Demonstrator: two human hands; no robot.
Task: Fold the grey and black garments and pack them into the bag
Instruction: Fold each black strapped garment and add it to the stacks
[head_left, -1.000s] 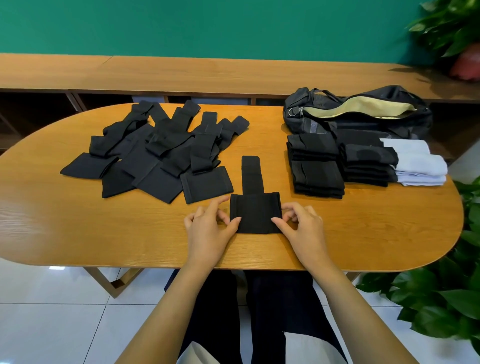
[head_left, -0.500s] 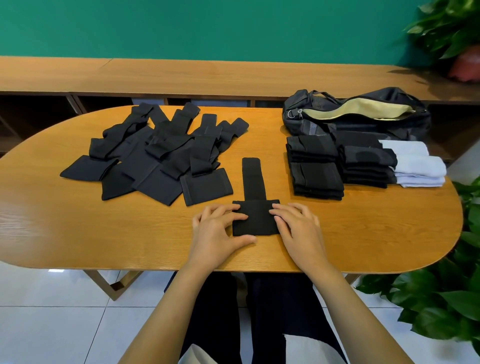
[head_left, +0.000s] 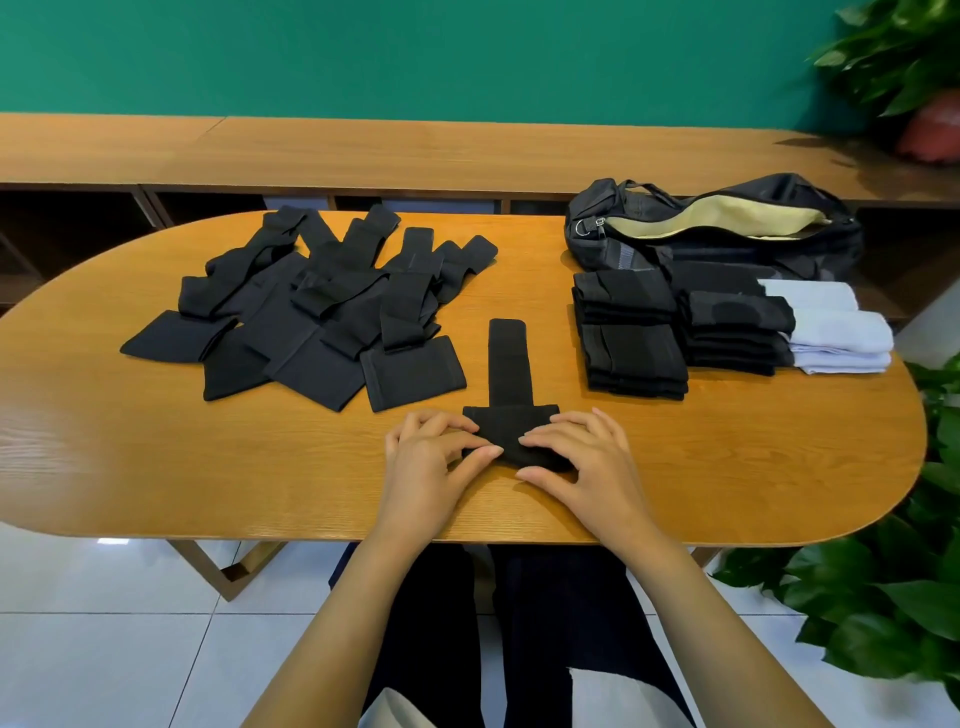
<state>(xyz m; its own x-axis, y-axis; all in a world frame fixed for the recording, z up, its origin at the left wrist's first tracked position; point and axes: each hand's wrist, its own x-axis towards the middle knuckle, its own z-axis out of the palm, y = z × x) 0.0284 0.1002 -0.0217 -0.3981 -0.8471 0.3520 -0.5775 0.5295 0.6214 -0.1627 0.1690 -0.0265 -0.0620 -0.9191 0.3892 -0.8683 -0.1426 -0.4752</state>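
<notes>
Black garment (head_left: 509, 364) (half-folded) under left hand (head_left: 428, 462), right hand (head_left: 584, 462)

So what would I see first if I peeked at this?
The left hand and right hand pinching a black garment at the near edge of the table. Then the messy black heap on the left, and neat stacks beside the open bag on the right.
</notes>
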